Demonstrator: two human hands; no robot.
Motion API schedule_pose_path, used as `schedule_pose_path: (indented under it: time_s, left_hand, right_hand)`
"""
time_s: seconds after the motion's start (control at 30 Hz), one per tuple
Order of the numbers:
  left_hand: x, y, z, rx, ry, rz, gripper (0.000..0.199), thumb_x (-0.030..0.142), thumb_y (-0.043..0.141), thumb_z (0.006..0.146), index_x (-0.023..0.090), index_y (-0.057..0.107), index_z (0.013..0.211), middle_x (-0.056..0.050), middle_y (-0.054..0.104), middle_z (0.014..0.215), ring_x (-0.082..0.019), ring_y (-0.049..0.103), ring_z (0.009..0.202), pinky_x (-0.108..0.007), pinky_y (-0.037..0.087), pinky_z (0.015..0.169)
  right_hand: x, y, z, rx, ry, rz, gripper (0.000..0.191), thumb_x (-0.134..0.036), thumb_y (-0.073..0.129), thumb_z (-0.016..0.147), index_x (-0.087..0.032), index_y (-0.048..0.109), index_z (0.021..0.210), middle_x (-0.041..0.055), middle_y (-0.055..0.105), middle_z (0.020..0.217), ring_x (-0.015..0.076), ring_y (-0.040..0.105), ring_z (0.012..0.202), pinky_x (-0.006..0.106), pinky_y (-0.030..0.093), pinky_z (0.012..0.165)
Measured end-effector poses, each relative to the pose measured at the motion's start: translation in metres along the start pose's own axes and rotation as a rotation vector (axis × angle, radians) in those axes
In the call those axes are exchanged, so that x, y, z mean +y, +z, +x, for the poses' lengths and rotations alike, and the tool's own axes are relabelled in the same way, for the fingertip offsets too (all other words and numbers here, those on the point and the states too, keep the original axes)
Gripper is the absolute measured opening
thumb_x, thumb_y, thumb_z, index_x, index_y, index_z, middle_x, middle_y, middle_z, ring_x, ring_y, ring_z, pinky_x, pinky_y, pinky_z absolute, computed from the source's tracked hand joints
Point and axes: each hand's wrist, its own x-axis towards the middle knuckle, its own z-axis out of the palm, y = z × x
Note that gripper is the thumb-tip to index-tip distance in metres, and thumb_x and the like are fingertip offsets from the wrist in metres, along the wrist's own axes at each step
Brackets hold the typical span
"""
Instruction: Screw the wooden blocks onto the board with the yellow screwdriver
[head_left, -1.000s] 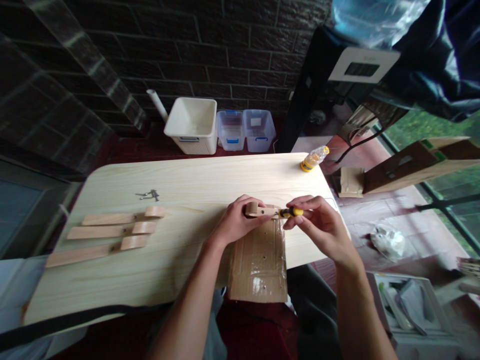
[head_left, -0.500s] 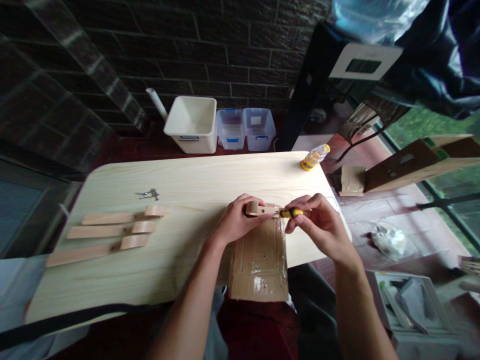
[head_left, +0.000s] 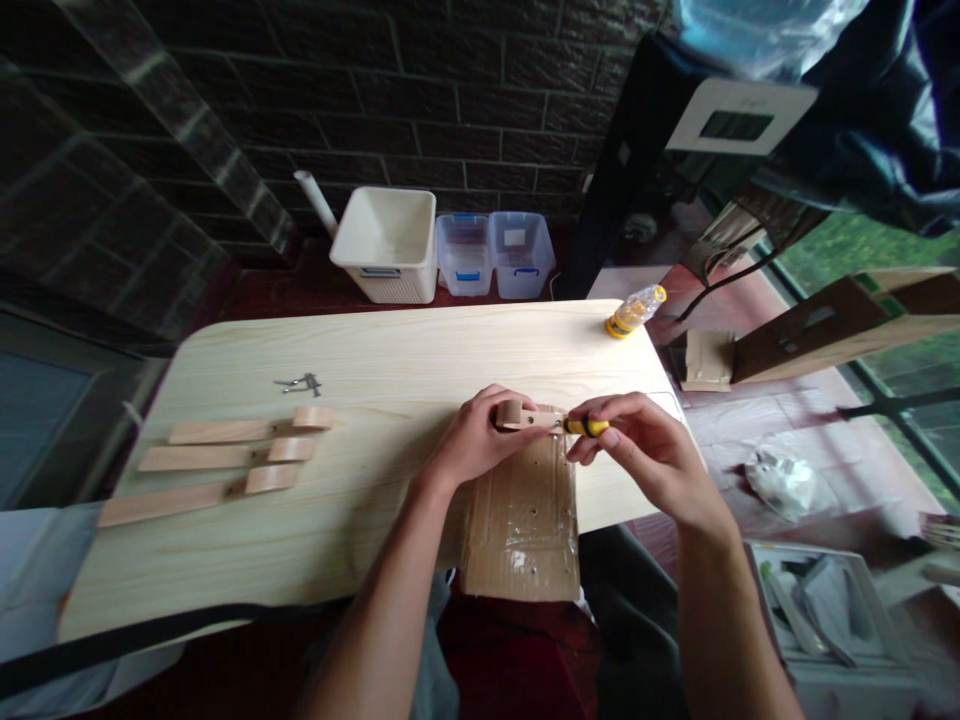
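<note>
My left hand (head_left: 480, 435) is closed around a small wooden piece (head_left: 537, 420) with a curled end and dark holes, held at the far end of a taped cardboard piece (head_left: 517, 530). Between the fingers of my right hand (head_left: 637, 435) is a short yellow-and-black screwdriver (head_left: 589, 427). Its tip points left at the right end of the wooden piece, by a hole there; whether it touches a screw is too small to tell. The cardboard lies partly on the table and overhangs its front edge.
On the pale table (head_left: 390, 350), several screws (head_left: 304, 383) lie at the left, above three wooden strips (head_left: 199, 458) with curled ends. A clear bottle with a yellow base (head_left: 634, 312) stands at the far right corner. Behind the table are a cream bin (head_left: 386, 250) and two clear boxes (head_left: 517, 260).
The view has shifted slightly. My right fingers have changed their hold on the screwdriver a little, and more of its handle shows. The left hand keeps the wooden piece in the same place.
</note>
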Motion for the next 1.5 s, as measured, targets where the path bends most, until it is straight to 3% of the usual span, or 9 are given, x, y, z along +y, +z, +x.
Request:
schedule_pose_path:
  time_s: [0.1, 0.33, 0.57, 0.8, 0.93, 1.17, 1.3, 1.5]
  left_hand:
    - [0.001, -0.001, 0.000, 0.000, -0.005, -0.008, 0.032, 0.050, 0.077, 0.081, 0.025, 0.072, 0.100, -0.005, 0.069, 0.106, -0.022, 0.066, 0.101, -0.033, 0.051, 0.089]
    - [0.003, -0.003, -0.001, -0.021, -0.014, 0.003, 0.031, 0.052, 0.075, 0.083, 0.025, 0.072, 0.100, -0.004, 0.068, 0.106, -0.022, 0.065, 0.101, -0.033, 0.050, 0.087]
    - [0.004, -0.002, 0.000, -0.020, -0.018, 0.012, 0.031, 0.051, 0.075, 0.083, 0.025, 0.072, 0.100, -0.004, 0.068, 0.107, -0.021, 0.064, 0.100, -0.033, 0.050, 0.087]
    - [0.003, -0.001, 0.000, -0.006, -0.017, 0.015, 0.031, 0.051, 0.075, 0.083, 0.025, 0.071, 0.099, -0.004, 0.068, 0.106, -0.021, 0.065, 0.100, -0.034, 0.050, 0.088]
    - [0.003, -0.001, 0.000, 0.000, -0.004, 0.017, 0.030, 0.050, 0.074, 0.084, 0.025, 0.071, 0.099, -0.004, 0.069, 0.107, -0.021, 0.065, 0.101, -0.034, 0.050, 0.088]
    - [0.002, 0.000, 0.000, -0.006, 0.001, 0.023, 0.031, 0.050, 0.075, 0.083, 0.024, 0.071, 0.100, -0.005, 0.069, 0.107, -0.022, 0.065, 0.101, -0.034, 0.051, 0.089]
    - [0.002, 0.000, 0.001, 0.006, -0.010, 0.023, 0.031, 0.050, 0.075, 0.083, 0.024, 0.072, 0.100, -0.005, 0.069, 0.107, -0.022, 0.066, 0.102, -0.033, 0.052, 0.089]
    - [0.001, 0.000, 0.001, -0.004, -0.021, 0.010, 0.030, 0.050, 0.075, 0.083, 0.025, 0.072, 0.099, -0.004, 0.069, 0.107, -0.022, 0.066, 0.101, -0.032, 0.052, 0.088]
  right_hand:
    - [0.005, 0.002, 0.002, 0.017, -0.039, 0.027, 0.011, -0.024, 0.069, 0.096, -0.023, 0.064, 0.106, 0.0060, 0.068, 0.112, 0.0160, 0.074, 0.076, 0.034, 0.063, 0.069]
    - [0.009, -0.002, 0.004, 0.115, -0.083, 0.011, 0.010, -0.024, 0.065, 0.098, -0.027, 0.062, 0.107, 0.0028, 0.066, 0.114, 0.0111, 0.070, 0.068, 0.032, 0.061, 0.069]
    - [-0.002, -0.006, -0.002, 0.015, 0.003, -0.069, 0.016, -0.025, 0.059, 0.102, -0.024, 0.069, 0.113, 0.0093, 0.065, 0.129, 0.0170, 0.075, 0.084, 0.038, 0.061, 0.085]
    - [0.004, -0.009, -0.001, 0.089, -0.025, -0.051, 0.015, -0.021, 0.068, 0.096, -0.024, 0.064, 0.110, 0.0071, 0.071, 0.115, 0.0164, 0.075, 0.078, 0.032, 0.062, 0.071]
    - [0.006, -0.008, 0.001, 0.130, -0.055, -0.074, 0.015, -0.022, 0.070, 0.094, -0.023, 0.063, 0.107, 0.0065, 0.070, 0.115, 0.0159, 0.075, 0.077, 0.033, 0.062, 0.073]
    - [-0.005, -0.006, -0.005, 0.071, 0.019, -0.147, 0.014, -0.032, 0.064, 0.099, -0.022, 0.063, 0.108, 0.0116, 0.069, 0.124, 0.0183, 0.075, 0.086, 0.038, 0.061, 0.084]
    - [-0.004, -0.006, -0.005, 0.043, 0.004, -0.190, 0.015, -0.029, 0.065, 0.098, -0.023, 0.066, 0.112, 0.0080, 0.071, 0.109, 0.0166, 0.073, 0.083, 0.033, 0.060, 0.078]
    - [0.005, 0.002, 0.001, 0.101, -0.059, -0.118, 0.011, -0.026, 0.069, 0.096, -0.023, 0.064, 0.105, 0.0047, 0.066, 0.110, 0.0130, 0.071, 0.076, 0.030, 0.060, 0.072]
